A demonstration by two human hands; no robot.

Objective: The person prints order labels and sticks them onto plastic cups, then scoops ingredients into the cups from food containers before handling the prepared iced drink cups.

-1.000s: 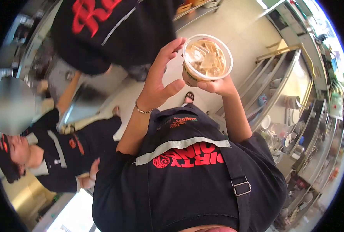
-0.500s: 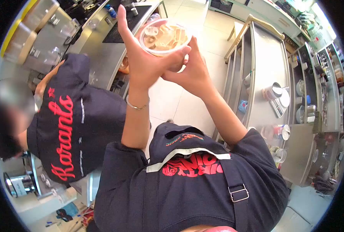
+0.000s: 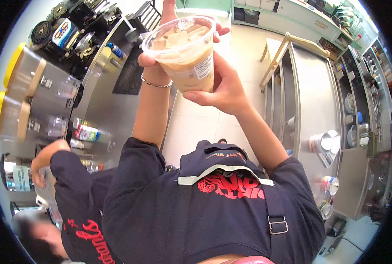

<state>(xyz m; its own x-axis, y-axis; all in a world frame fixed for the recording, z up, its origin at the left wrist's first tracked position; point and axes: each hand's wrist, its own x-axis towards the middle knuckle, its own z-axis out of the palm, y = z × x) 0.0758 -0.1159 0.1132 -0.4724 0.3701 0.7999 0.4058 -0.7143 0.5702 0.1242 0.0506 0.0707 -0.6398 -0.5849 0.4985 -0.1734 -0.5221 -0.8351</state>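
A clear plastic cup [image 3: 187, 66] of milky brown iced drink, with a white label on its side, is tilted in front of me near the top of the view. My right hand [image 3: 226, 86] wraps round its lower part, thumb across the base. Behind and beside the rim is my left hand [image 3: 154, 61], its wrist wearing a chain bracelet; its thumb touches the rim at the left and the other fingers are partly hidden behind the cup. Ice shows at the top of the drink.
A co-worker in a dark shirt [image 3: 79, 185] stands at the lower left by a steel counter [image 3: 116, 105]. Yellow-lidded containers [image 3: 11, 116] and a coffee machine [image 3: 64, 35] are on the left. At right, a steel table [image 3: 312, 97] holds stacked lids [image 3: 330, 141].
The view has moved forward past the co-worker, who now appears lower left. The cup has turned from a top view to show its side and label, and my left hand has shifted behind it.
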